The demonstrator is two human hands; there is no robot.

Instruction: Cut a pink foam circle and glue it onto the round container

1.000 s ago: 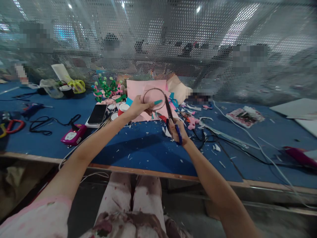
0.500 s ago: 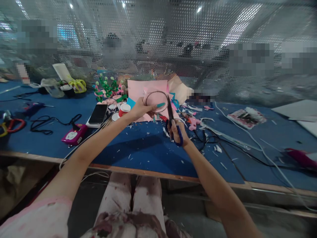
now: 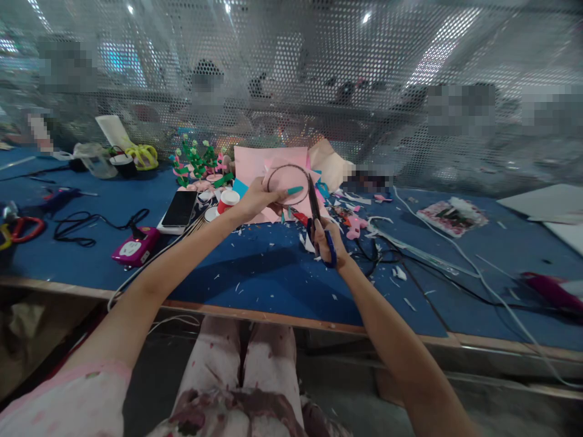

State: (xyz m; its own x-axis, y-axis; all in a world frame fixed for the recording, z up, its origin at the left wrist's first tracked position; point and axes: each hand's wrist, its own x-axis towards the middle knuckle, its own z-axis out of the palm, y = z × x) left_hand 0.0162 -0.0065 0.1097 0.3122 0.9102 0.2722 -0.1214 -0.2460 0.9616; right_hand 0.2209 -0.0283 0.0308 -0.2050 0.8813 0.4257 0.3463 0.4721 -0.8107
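- Small white scraps [image 3: 334, 297] lay scattered along the middle of the front edge of the blue desk [image 3: 255, 282].
- Toward the desk's front left corner sat red-handled scissors [image 3: 27, 229], and a purple power box [image 3: 135, 246] lay nearer the middle, not far from the front edge.
- The right hand [image 3: 328, 235] was wrapped around the handles of blue-handled scissors [image 3: 314, 203], whose blades pointed toward the back edge; how far apart the blades stood could not be told.
- A pink glue gun [image 3: 355, 226] lay just to the right of that hand.
- The left hand [image 3: 259, 199] pinched a pink sheet [image 3: 282, 179] above the middle of the desk. A dark ring [image 3: 288, 164] showed on it, with the blades close by its right side; whether they touched was unclear.
- Left of the left hand were a red and white cup [image 3: 228, 199] and a phone [image 3: 180, 208].
- Near the back edge stood green-stemmed flowers [image 3: 195, 159], left of a larger pink sheet [image 3: 246, 159].
- Beyond the back edge rose a mesh screen [image 3: 291, 121].
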